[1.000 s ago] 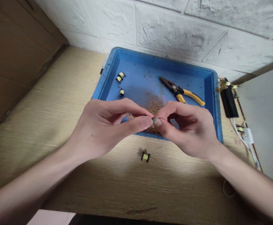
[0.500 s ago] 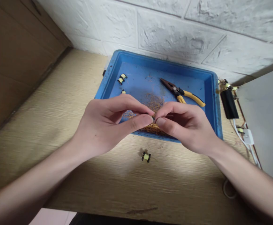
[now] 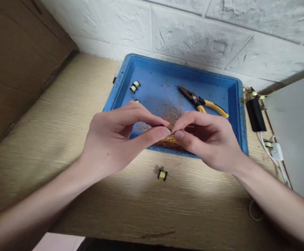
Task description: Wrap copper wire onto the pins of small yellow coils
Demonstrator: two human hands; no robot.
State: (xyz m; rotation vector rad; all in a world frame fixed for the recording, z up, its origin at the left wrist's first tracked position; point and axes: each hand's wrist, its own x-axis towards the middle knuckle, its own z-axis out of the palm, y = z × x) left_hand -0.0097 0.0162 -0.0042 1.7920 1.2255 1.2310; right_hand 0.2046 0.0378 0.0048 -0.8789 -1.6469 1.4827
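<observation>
Beige wood-grain desk (image 3: pixel 49 115), blue plastic tray (image 3: pixel 179 64), white brick wall (image 3: pixel 193 31)

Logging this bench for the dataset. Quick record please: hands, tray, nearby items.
left hand: pinching small part, too hidden to identify
right hand: pinching same part, fingertips meeting left's
tray: blue; holds pliers, copper wire, bobbin
table: under tray; second bobbin in front of tray

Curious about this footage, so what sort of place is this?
Probably a small electronics workbench: a blue tray holds copper wire scraps and yellow-handled pliers, and a small coil sits on the bench.
</observation>
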